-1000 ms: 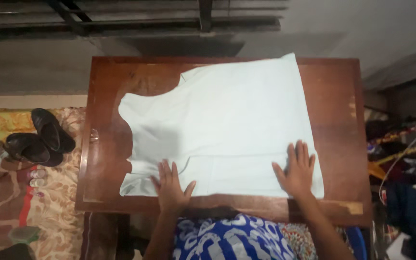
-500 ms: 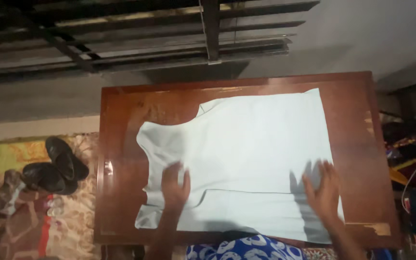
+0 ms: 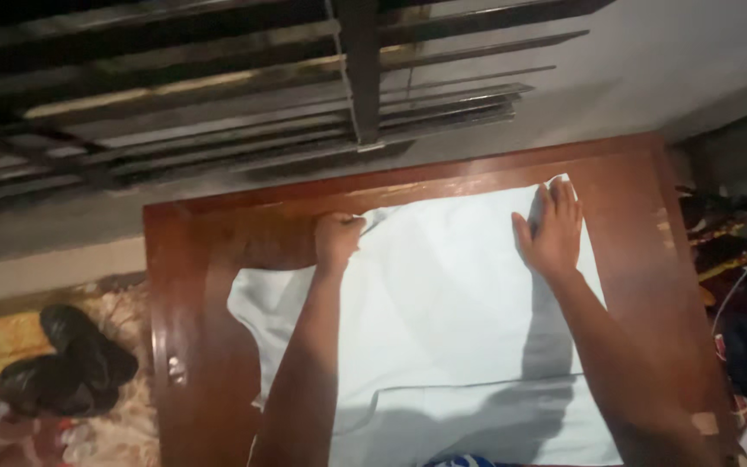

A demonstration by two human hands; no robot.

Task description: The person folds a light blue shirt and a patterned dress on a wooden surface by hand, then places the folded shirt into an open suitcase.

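A white sleeveless garment [image 3: 451, 329] is spread flat over a reddish-brown wooden table [image 3: 192, 285], and most of the tabletop is covered by it. Nearest the camera, its hem edge is seen at the bottom of the view, where a stitched seam line runs across the cloth. Both forearms are stretched out over the fabric from this near edge, and their shadows are cast on it. The cloth is pale, smooth and mostly unwrinkled, with a curved cut-out on its left side where bare wood shows.

Farther out, the left hand [image 3: 337, 239] is closed into a fist at the garment's far left edge, and a bunch of the fabric appears to be gripped in it; a small fold of cloth is raised just beside the knuckles. The right hand [image 3: 552, 232] is laid open and flat, palm down, with the fingers held together and pointed away, pressed on the garment near its far right corner. Nothing is grasped by it.

Beyond the table's far edge, dark horizontal window bars [image 3: 244, 95] are seen against a pale wall. On the patterned floor covering to the left, a pair of dark shoes [image 3: 67, 359] is lying.
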